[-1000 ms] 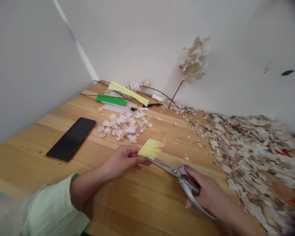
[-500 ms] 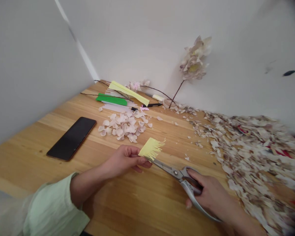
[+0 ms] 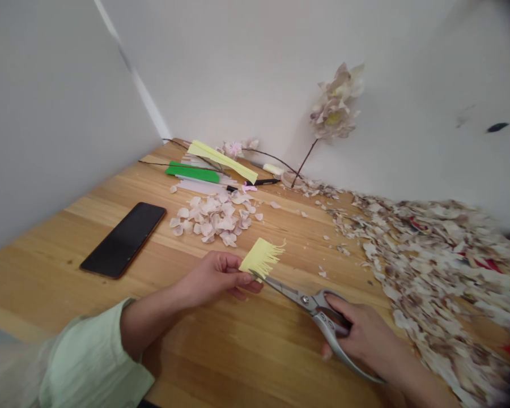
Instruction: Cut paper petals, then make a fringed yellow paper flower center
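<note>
Two hands in view. Nearest: pale green sleeve (image 3: pixel 94 362) on the left arm. Left hand (image 3: pixel 212 279) has its fingers (image 3: pixel 233 276) pressed together on the thumb, pinching a single fringed yellow paper strip (image 3: pixel 262 258) by its left end; fringe points away from the hand. Right hand (image 3: pixel 365 334) is closed around the handles of one pair of steel scissors (image 3: pixel 310 300), with its fingers (image 3: pixel 344 309) partly hiding the grips. Blade tips sit at the strip's lower edge, just beside the left fingertips; cannot tell if the blades are biting paper.

Further out on the wooden tabletop (image 3: pixel 221 345): one black smartphone (image 3: pixel 123 240), one pile of pale pink petals (image 3: pixel 210 220), one large mottled petal heap (image 3: pixel 433 277), one green strip (image 3: pixel 192 174), one yellow strip (image 3: pixel 221 161), one black pen (image 3: pixel 263 182), one artificial flower (image 3: pixel 334 105) against the white wall (image 3: pixel 238 68).
</note>
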